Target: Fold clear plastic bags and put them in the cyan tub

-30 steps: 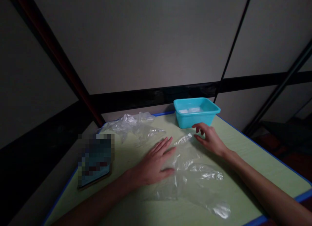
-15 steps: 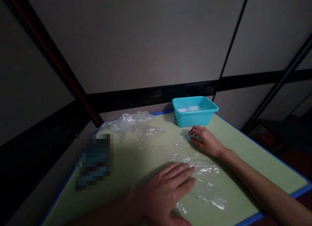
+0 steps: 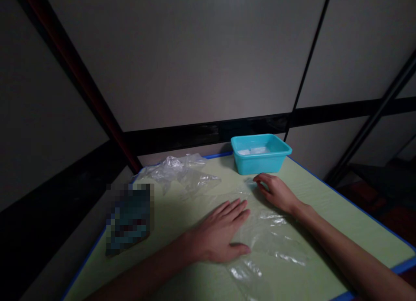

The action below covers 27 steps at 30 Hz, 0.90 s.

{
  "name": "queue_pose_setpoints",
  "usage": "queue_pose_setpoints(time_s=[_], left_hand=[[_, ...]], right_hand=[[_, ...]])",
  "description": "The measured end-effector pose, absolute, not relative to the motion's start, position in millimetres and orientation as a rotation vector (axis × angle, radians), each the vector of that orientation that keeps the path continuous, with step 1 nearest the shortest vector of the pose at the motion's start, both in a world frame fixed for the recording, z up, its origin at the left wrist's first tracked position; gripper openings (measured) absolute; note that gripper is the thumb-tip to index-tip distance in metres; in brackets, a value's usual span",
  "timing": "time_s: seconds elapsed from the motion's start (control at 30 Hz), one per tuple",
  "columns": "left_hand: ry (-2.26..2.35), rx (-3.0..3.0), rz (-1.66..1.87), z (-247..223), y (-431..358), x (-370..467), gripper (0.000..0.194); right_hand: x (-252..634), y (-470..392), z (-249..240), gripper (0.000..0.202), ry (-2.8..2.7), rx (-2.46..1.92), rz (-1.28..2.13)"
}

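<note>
A clear plastic bag (image 3: 276,244) lies spread and wrinkled on the pale green table top. My left hand (image 3: 224,234) rests flat on its left part, palm down, with the thumb stretched out to the side. At the bag's far end, my right hand (image 3: 276,192) has its fingers curled and its thumb close to the fingertips, closed on the bag's edge. The fingertips are partly hidden. Just beyond that hand stands a turquoise plastic basin (image 3: 260,164) with white pieces inside.
More crumpled clear plastic (image 3: 178,169) lies at the table's far left. A pixelated dark item (image 3: 130,221) sits by the left edge. Behind the table (image 3: 175,275), which has a blue rim, rises a grey panelled wall (image 3: 208,67) with a black band.
My left hand has slid away from me over the bag, and its thumb has come into full view. The right hand stays at the far end. The view has shifted slightly.
</note>
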State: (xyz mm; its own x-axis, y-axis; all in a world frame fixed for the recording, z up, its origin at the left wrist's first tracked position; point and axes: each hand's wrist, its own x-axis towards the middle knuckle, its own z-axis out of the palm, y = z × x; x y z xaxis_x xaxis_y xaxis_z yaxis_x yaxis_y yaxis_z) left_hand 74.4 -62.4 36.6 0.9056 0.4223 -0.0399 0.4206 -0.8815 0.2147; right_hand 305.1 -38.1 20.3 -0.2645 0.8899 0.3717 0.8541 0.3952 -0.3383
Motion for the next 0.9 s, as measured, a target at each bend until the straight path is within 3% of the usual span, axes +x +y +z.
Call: queue_pose_setpoints(time_s=[0.33, 0.63, 0.9], left_hand=[[0.929, 2.829, 0.255, 24, -34, 138, 0.062], [0.909, 2.852, 0.315, 20, -13, 172, 0.052], [0.988, 2.848, 0.279, 25, -25, 158, 0.061]], right_hand=[[319, -34, 19, 0.039, -2.219, -1.356, 0.225], [320, -33, 19, 0.045, -2.166, -1.353, 0.345], [320, -29, 14, 0.051, -2.248, -1.345, 0.374]])
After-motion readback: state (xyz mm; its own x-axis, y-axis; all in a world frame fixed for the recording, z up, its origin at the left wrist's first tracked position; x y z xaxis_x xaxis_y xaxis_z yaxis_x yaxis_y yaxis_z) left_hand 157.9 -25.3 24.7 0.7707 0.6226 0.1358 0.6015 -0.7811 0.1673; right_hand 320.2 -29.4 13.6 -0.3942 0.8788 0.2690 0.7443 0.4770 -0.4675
